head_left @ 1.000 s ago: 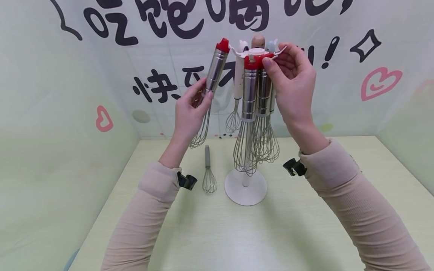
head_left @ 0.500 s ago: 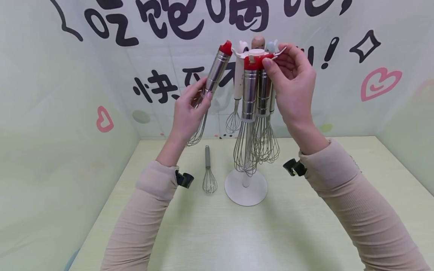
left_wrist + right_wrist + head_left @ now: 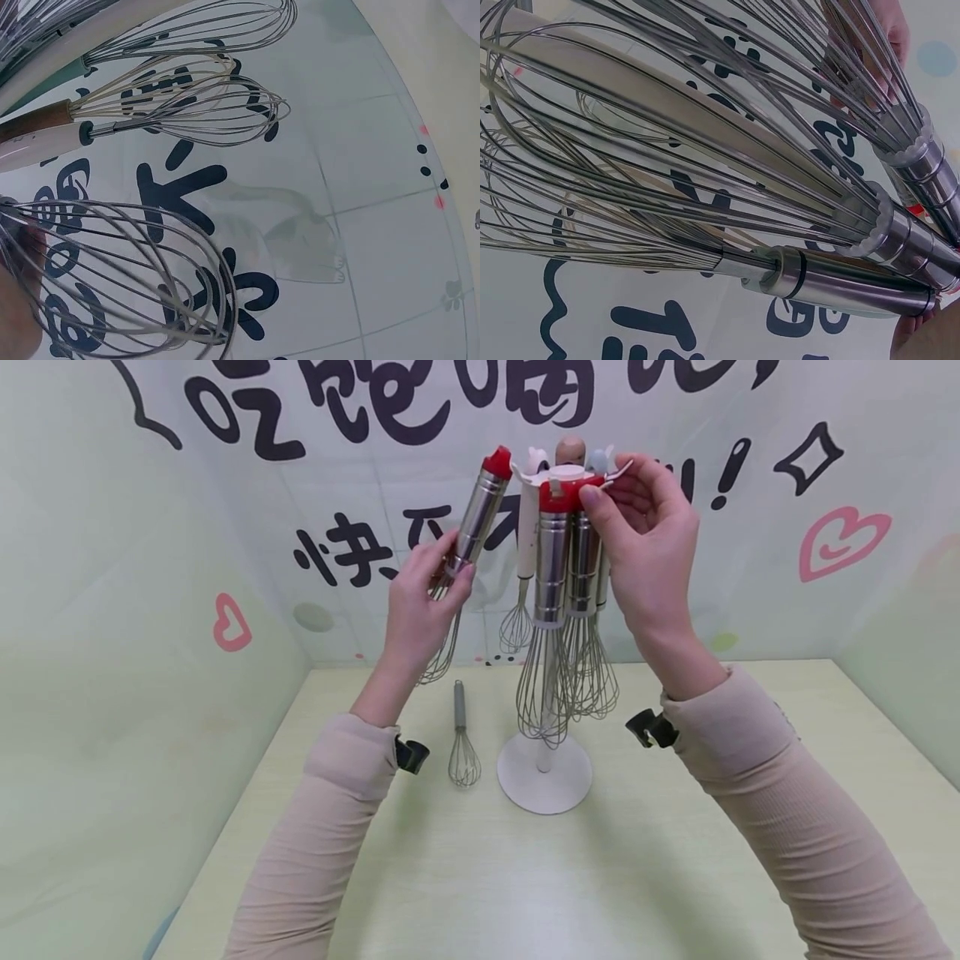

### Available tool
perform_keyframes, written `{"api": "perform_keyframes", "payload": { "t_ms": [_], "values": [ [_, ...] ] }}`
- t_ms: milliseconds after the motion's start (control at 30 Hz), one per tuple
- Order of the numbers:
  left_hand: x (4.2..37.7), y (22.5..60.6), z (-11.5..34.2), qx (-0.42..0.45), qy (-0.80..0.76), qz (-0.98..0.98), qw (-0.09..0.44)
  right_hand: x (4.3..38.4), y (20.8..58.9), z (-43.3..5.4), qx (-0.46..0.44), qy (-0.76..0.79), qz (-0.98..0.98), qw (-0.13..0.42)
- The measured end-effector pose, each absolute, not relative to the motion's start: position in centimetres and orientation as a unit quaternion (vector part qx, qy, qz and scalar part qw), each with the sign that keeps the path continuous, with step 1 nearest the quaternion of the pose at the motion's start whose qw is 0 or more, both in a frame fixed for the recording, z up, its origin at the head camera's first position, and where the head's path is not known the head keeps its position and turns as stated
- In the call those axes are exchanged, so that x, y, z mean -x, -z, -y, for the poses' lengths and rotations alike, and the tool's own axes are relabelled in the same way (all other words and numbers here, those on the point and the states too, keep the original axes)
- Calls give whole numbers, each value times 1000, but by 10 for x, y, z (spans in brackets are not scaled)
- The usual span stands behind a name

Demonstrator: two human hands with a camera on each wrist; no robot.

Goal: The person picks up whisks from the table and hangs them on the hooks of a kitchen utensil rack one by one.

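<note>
My left hand (image 3: 423,606) grips a whisk (image 3: 482,514) with a steel handle and red cap, tilted with its cap to the right. That cap is close to a hook at the left of the white stand's top (image 3: 567,472); whether they touch, I cannot tell. In the left wrist view, the wires of this whisk (image 3: 150,270) fan out beside the left hand (image 3: 19,300). My right hand (image 3: 652,543) pinches a hook at the right of the stand's top. Two red-capped steel whisks, a front one (image 3: 552,560) and another (image 3: 583,560), hang on the stand.
Behind them hang smaller whisks, including a white-handled one (image 3: 528,531) and a wooden-handled one (image 3: 37,121). A small grey-handled whisk (image 3: 461,727) lies on the table left of the stand's round base (image 3: 517,789). A printed backdrop (image 3: 390,635) stands behind.
The whisk in my left hand has shifted slightly right, its cap nearer the stand's left hook. My right hand and the stand look unmoved.
</note>
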State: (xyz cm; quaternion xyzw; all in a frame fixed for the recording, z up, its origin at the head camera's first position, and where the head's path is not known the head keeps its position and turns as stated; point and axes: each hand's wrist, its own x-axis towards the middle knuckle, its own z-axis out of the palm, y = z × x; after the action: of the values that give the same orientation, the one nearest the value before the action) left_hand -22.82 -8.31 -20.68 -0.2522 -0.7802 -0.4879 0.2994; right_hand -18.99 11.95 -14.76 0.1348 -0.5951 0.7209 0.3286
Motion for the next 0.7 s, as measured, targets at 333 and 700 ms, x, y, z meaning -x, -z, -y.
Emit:
{"api": "perform_keyframes", "payload": {
  "t_ms": [333, 700],
  "values": [
    [232, 203, 81, 274, 469, 790, 285, 190, 147, -119, -135, -722, 594, 329],
    [231, 212, 70, 288, 489, 793, 222, 190, 148, -118, -134, -731, 586, 323]
  ]
}}
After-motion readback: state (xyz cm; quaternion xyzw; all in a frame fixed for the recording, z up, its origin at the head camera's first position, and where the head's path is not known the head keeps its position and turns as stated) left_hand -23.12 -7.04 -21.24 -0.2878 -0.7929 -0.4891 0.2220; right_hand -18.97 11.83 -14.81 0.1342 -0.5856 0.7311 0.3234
